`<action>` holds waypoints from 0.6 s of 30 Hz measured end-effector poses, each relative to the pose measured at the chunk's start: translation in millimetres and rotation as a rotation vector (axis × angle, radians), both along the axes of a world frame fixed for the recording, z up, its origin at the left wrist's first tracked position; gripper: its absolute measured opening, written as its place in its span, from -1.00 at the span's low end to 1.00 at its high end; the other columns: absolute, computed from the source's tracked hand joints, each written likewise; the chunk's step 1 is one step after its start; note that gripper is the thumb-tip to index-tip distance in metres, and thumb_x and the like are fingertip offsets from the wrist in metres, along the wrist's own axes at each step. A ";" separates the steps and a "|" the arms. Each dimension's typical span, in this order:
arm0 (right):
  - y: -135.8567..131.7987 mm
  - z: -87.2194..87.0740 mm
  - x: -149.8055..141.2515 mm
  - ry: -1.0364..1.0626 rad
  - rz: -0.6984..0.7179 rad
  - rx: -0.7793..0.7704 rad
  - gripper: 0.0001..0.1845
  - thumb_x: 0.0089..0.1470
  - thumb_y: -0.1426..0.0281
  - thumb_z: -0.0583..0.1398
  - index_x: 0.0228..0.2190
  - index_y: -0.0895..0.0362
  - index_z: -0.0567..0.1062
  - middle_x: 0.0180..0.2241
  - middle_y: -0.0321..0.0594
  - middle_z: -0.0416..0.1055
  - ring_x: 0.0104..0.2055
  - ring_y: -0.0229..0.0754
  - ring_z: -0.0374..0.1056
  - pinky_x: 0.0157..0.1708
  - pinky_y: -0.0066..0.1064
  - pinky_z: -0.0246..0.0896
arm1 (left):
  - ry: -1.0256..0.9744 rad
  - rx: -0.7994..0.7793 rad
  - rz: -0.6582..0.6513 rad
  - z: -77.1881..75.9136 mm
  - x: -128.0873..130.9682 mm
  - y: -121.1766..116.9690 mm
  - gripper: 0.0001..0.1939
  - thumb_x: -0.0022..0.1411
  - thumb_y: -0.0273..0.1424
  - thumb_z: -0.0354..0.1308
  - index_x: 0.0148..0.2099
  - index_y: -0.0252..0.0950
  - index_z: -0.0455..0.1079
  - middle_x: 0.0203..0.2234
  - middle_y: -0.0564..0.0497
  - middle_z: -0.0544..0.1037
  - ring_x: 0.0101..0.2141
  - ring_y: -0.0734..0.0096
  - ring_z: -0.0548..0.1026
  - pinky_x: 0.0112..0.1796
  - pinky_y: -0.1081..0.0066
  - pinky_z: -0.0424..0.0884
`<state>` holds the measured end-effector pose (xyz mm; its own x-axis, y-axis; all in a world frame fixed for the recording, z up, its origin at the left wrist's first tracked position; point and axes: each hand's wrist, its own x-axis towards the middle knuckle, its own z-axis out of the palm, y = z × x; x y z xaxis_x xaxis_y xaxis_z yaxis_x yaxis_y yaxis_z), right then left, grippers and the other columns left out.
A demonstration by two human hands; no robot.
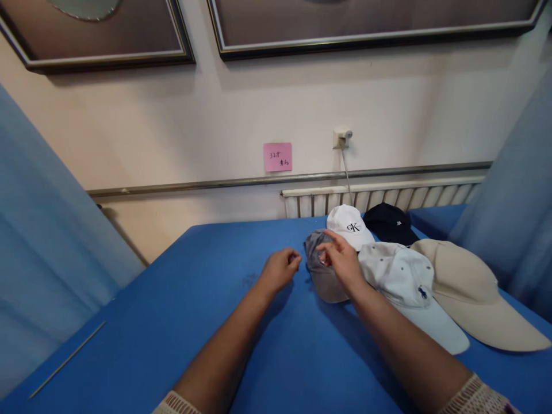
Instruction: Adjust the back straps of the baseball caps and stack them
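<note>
My left hand (282,269) is just above the blue table, left of the grey cap (330,284). Its fingers are curled in a pinch, and I cannot make out whether anything small is between them. Over the grey cap, my right hand (342,259) has its index finger stretched out and the other fingers loosely bent. A tiny pale spot shows by its fingertips, too small to name. Whether this hand touches the cap I cannot tell. Beside it lie a pale grey-white cap (399,276) with a small dark emblem and a white cap (345,223) with black letters.
A black cap (390,224) and a large beige cap (466,273) lie at the right. Toward the left edge rests a thin stick (68,360). Behind the blue table (142,339) are a radiator (319,204) and a plugged-in cord (346,167). Blue curtains (38,241) hang on both sides.
</note>
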<state>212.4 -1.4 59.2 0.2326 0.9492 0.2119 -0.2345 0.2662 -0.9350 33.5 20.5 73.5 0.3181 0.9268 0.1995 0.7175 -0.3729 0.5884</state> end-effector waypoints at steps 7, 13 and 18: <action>-20.0 70.0 20.0 0.008 -0.292 0.414 -0.13 -0.03 0.48 0.08 0.30 -0.06 -0.03 -0.37 -0.33 0.47 -0.57 -0.34 0.25 -0.59 -0.50 0.19 | -0.571 0.424 0.112 59.8 26.8 -27.0 -0.30 0.30 -0.30 0.06 0.40 -0.25 -0.09 -0.37 0.04 0.59 -0.36 0.48 0.54 -0.27 0.47 0.43; -17.4 53.0 30.3 -0.362 -0.498 0.444 -0.10 0.01 0.50 0.00 0.35 0.03 -0.20 -0.51 -0.33 0.39 -0.56 -0.20 0.26 -0.44 -0.32 0.31 | -0.439 0.556 0.205 50.8 28.0 -26.0 -0.13 0.29 -0.38 0.04 0.43 -0.26 -0.46 -0.36 0.04 0.58 -0.33 0.44 0.54 -0.25 0.43 0.43; 22.3 28.1 51.0 -0.715 -0.561 0.088 -0.06 -0.10 0.49 0.01 0.34 0.17 -0.09 -0.53 -0.30 0.43 -0.46 -0.11 0.37 -0.29 -0.29 0.30 | -0.071 0.226 0.351 52.2 11.7 1.3 0.00 0.17 -0.47 0.13 0.43 -0.30 -0.47 -0.46 0.07 0.59 -0.46 0.42 0.49 -0.35 0.44 0.32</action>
<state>263.4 20.9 87.3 0.4406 0.7102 0.5492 0.5783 0.2433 -0.7787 45.2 21.8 125.7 -0.0306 0.9070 0.4200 0.7845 -0.2386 0.5724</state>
